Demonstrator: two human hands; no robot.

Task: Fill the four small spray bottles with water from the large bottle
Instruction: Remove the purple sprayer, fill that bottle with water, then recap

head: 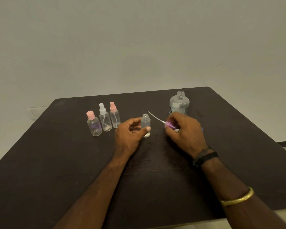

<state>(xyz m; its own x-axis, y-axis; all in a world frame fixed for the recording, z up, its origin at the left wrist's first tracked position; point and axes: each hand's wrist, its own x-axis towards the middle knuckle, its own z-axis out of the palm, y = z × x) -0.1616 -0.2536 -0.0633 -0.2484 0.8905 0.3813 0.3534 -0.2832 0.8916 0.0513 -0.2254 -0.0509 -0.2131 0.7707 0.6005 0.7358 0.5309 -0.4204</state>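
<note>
A small clear bottle (145,123) stands uncapped on the dark table (56,162), gripped by my left hand (130,133) with the thumb across its front. My right hand (183,129) holds a purple spray top (169,125) just to its right; the top's thin white tube (154,116) points up and left toward the bottle's neck. Behind my right hand stands the large clear bottle (179,103), open, partly hidden. At the left stand three small bottles: one with a pink flat cap (93,123), one with a white sprayer (104,118), one with a pink sprayer (114,115).
A blue object (202,129), mostly hidden, peeks out at the right edge of my right hand. The table's far edge meets a plain wall. My right arm wears a black wristband (205,157) and a gold bangle (238,198).
</note>
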